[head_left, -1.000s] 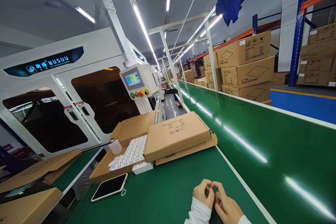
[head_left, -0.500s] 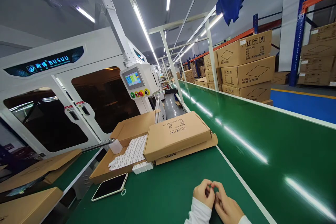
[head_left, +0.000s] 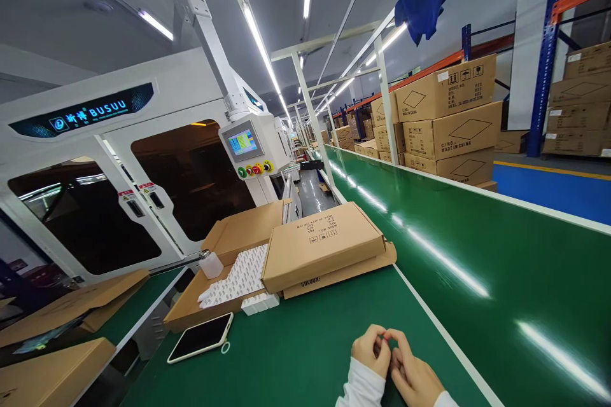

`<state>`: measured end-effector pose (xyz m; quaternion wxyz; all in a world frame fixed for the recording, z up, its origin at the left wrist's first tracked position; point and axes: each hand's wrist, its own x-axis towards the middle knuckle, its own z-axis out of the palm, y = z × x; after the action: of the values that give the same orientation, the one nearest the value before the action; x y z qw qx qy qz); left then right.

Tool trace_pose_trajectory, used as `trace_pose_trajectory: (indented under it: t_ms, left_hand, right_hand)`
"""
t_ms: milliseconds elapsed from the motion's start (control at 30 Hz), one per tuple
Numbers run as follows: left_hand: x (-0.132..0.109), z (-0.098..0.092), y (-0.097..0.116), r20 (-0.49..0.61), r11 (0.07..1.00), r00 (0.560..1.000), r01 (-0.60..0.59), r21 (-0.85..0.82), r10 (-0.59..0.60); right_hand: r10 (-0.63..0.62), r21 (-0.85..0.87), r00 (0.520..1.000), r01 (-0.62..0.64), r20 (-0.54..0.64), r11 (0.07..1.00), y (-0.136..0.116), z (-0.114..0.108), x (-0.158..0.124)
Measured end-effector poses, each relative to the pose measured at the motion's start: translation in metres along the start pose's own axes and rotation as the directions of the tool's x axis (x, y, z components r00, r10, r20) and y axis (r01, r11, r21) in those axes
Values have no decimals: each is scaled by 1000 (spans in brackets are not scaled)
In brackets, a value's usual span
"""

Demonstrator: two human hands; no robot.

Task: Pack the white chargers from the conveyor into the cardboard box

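My left hand (head_left: pixel 371 350) and my right hand (head_left: pixel 411 374) meet over the green worktop (head_left: pixel 305 350) near its right edge. The fingers of both are curled and their tips touch. Whether anything small lies between them is hidden from me. White sleeves cover both wrists. Beyond the hands lies a closed flat carton (head_left: pixel 324 241) with print on its lid. Left of it, an open carton (head_left: pixel 191 302) holds rows of small white pieces (head_left: pixel 241 273). A few white blocks (head_left: pixel 260 303) rest against its front. A phone (head_left: pixel 200 338) lies face up nearer me.
A green conveyor belt (head_left: pixel 477 267) runs along the right, behind a white rail. At left stands a large white machine (head_left: pixel 109 159) with a control panel (head_left: pixel 245 146). Stacked cartons (head_left: pixel 449 127) stand beyond the belt. More cardboard (head_left: pixel 52 369) sits at lower left.
The view has shifted very slightly. Both hands keep the same pose and place, and nothing on the worktop has moved.
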<state>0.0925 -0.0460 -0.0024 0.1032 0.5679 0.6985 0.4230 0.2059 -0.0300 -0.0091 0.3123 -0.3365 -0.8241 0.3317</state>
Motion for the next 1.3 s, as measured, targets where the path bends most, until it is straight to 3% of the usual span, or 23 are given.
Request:
trace_pose_trajectory:
  t_ms: [1000, 1300]
  left_hand:
    - [0, 2, -4, -3, 999, 1000, -26, 24, 26]
    - [1, 2, -2, -7, 999, 1000, 13, 35, -13]
  right_hand:
    - [5, -2, 1000, -5, 4, 1000, 0, 0, 0]
    - [9, 36, 1000, -8, -17, 999, 0, 1, 1]
